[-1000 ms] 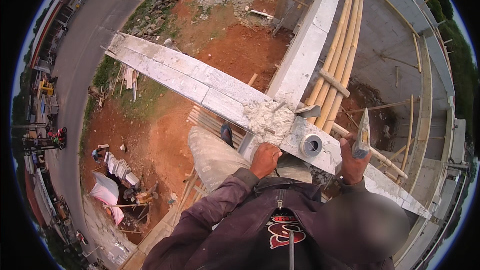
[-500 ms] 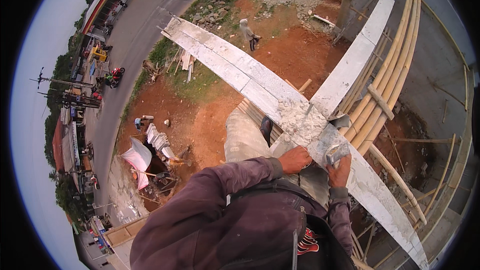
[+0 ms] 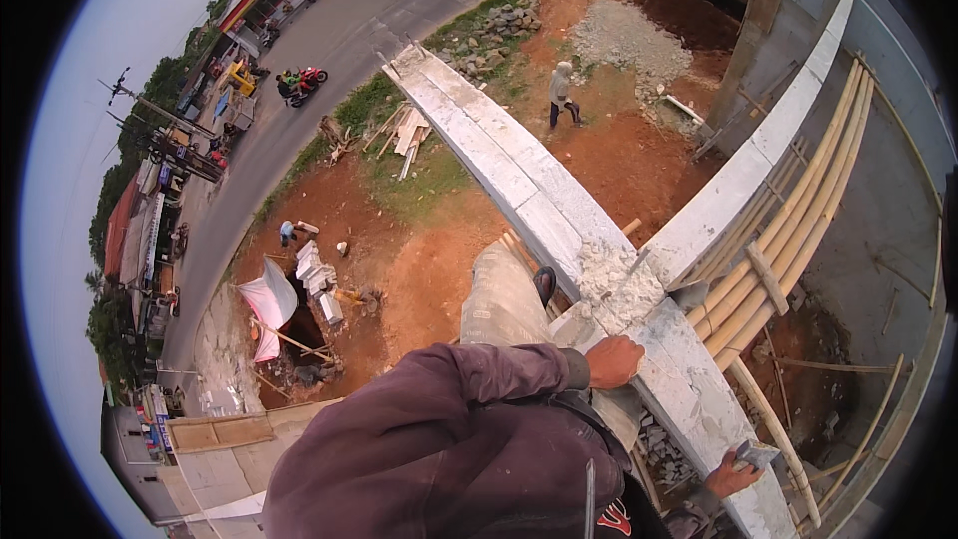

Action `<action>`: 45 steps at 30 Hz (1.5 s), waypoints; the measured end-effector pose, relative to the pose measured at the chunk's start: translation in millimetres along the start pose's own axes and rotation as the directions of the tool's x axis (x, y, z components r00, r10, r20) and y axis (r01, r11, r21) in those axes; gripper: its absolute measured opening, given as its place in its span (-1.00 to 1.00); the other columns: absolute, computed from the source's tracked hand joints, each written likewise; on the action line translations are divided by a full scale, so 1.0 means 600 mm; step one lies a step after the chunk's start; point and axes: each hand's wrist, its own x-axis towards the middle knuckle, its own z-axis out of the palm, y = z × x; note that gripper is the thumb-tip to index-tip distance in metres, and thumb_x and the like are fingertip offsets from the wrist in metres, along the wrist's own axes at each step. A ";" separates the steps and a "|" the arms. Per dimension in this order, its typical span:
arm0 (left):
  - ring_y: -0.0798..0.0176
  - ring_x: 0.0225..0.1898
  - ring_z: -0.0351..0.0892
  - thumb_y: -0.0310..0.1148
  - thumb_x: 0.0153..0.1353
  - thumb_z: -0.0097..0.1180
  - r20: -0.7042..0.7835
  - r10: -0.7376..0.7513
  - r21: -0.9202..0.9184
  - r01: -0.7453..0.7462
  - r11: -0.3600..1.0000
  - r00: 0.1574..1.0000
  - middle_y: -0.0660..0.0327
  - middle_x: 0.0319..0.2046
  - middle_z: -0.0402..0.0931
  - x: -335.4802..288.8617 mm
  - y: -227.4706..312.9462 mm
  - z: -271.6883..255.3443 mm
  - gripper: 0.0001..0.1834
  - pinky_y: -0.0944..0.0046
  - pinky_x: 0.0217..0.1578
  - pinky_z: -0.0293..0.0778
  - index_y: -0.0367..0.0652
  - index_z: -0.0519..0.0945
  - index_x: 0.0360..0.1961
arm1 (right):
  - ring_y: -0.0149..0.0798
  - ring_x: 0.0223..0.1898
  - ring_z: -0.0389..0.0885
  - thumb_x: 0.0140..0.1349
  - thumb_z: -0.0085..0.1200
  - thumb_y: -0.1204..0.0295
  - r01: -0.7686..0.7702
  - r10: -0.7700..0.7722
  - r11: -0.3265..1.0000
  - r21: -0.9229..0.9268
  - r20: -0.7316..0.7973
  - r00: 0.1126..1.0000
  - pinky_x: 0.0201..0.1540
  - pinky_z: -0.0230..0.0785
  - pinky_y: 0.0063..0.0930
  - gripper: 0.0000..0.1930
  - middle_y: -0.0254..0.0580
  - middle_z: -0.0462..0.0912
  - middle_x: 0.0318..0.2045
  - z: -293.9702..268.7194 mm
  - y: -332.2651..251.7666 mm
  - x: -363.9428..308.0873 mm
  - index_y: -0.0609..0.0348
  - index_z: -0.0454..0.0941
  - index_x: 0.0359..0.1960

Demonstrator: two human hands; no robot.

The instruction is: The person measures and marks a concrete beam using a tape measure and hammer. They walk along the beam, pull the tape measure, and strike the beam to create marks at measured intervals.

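Note:
A long whitish block beam [image 3: 519, 175] runs from the far left to the near right and meets a second pale beam [image 3: 758, 145] at a rough grey mortar patch [image 3: 621, 284]. My left hand [image 3: 616, 362] is closed at the beam's near side, just below the patch; what its curled fingers hold, if anything, is hidden. Farther down the same beam, my right hand [image 3: 731, 479] grips a small grey flat-faced block [image 3: 756, 454] over the beam's surface; its exact kind is unclear. My leg [image 3: 514, 299] and a dark sandal [image 3: 544, 284] show beside the beam.
Bamboo poles [image 3: 798, 205] lie bundled right of the junction, with a crosspiece over them. Far below are red soil [image 3: 419, 260], a standing person [image 3: 561, 95], a gravel heap [image 3: 639, 45] and a white-pink sheet [image 3: 271, 299]. A road [image 3: 235, 180] curves past on the left.
My right hand has moved from near my left hand to farther down the beam toward the lower right, still holding the grey block. My left hand has shifted slightly; the whole view has turned.

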 end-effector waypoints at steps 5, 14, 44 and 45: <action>-0.30 -0.42 0.54 -0.37 0.16 0.02 -0.081 -0.177 -0.342 0.140 0.929 0.981 -0.16 -0.53 0.53 0.022 0.017 0.052 -0.80 -0.12 -0.37 0.42 -0.32 0.54 -0.46 | 0.05 -0.08 0.57 0.24 0.15 0.09 0.432 -0.770 0.281 -0.857 0.067 0.635 -0.01 0.42 -0.01 -0.53 0.06 0.61 -0.12 -0.212 0.140 0.092 0.23 0.58 0.01; 0.06 -0.43 0.62 -0.31 0.18 0.13 0.288 -0.309 -0.839 0.395 0.373 0.906 -0.02 -0.44 0.64 0.011 0.062 0.125 -0.79 0.06 -0.34 0.50 -0.24 0.69 -0.39 | 0.27 -0.01 0.51 0.09 0.27 0.03 -0.299 0.069 0.393 -0.870 -0.296 0.953 0.07 0.42 0.06 -0.34 0.29 0.44 0.07 -0.384 0.195 0.151 0.39 0.52 0.03; -0.23 0.28 0.22 -0.49 0.23 -0.05 0.059 0.393 0.391 -0.384 0.837 0.918 -0.16 0.17 0.34 0.207 0.081 0.196 -0.92 -0.28 0.37 -0.03 -0.30 0.38 -0.33 | 0.24 0.31 0.19 -0.01 0.37 0.27 -0.530 0.285 0.654 -0.539 -0.473 0.833 0.34 0.20 -0.06 -0.48 0.13 0.18 0.34 -0.255 0.345 0.246 0.30 0.59 -0.01; -0.25 0.28 0.22 -0.50 0.22 -0.05 0.076 0.374 0.390 -0.373 0.842 0.924 -0.16 0.17 0.33 0.206 0.083 0.195 -0.92 -0.28 0.37 -0.03 -0.30 0.38 -0.33 | 0.24 0.31 0.19 0.01 0.36 0.28 -0.532 0.270 0.629 -0.567 -0.482 0.834 0.34 0.20 -0.06 -0.49 0.13 0.18 0.34 -0.262 0.359 0.253 0.31 0.59 -0.01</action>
